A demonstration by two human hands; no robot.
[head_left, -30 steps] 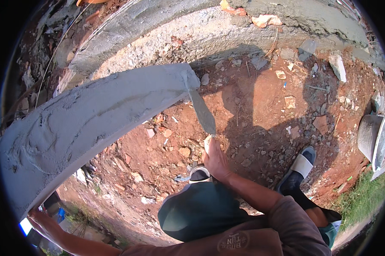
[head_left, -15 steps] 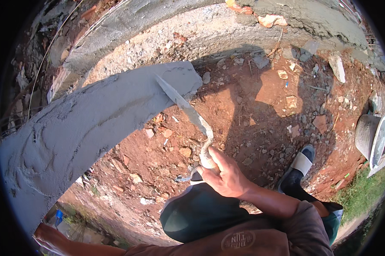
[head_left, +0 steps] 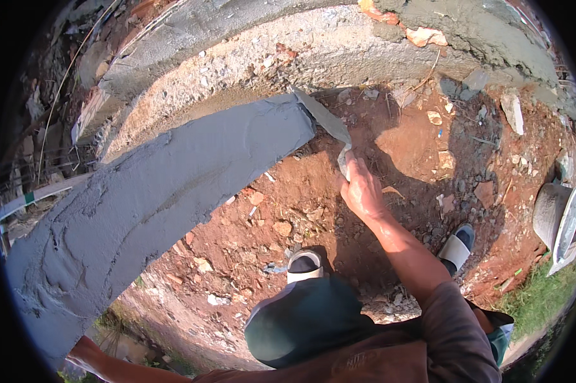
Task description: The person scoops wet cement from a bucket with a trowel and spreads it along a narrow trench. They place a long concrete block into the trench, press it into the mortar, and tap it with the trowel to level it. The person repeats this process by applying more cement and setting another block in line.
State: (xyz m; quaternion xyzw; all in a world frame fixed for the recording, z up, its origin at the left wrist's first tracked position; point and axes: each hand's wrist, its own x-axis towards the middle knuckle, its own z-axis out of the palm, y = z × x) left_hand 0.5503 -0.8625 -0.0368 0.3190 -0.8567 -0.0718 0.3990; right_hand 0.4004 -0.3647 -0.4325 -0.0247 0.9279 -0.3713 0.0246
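A long, narrow slab coated in wet grey mortar (head_left: pixel 167 182) slants from the lower left up to the middle. Its surface is ridged at the near left and smoother toward the far end. My right hand (head_left: pixel 364 191) is closed round the handle of a mortar-smeared trowel (head_left: pixel 328 119). The trowel's blade lies against the slab's far end, its tip at the far corner. At the lower left, my left hand (head_left: pixel 82 355) is at the slab's near end, which hides its fingers.
A rough concrete ledge (head_left: pixel 237 60) curves behind the slab. Red soil with stones and brick bits (head_left: pixel 281 228) covers the ground round my sandalled feet. A grey bucket-like container (head_left: pixel 549 214) lies at the far right, above some grass (head_left: pixel 549 300). A green-and-white strip (head_left: pixel 42 193) shows at left.
My right hand has moved away and to the right, taking the trowel from the slab's top face to its far end. My left hand remains at the near end.
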